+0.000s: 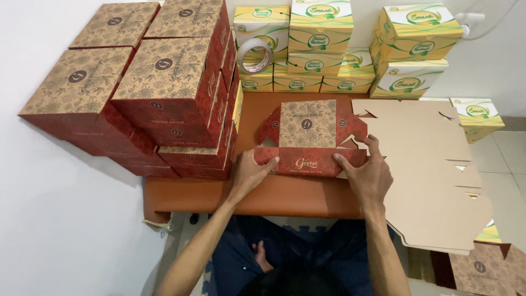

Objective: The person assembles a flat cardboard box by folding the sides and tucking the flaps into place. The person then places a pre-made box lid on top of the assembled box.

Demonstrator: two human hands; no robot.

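both hands, left and right, grip the front flap of a half-folded red carton on the orange bench. red boxes stack left, flat blanks right, yellow boxes beyond by the white wall.

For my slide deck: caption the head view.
Both hands, left hand and right hand, fold a red-and-brown box blank on an orange table.

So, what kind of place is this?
Probably a small home packing spot, not a factory. Folded red boxes and yellow boxes are stacked by a white wall, flat cardboard sheets wait on a low table, with a tape roll.
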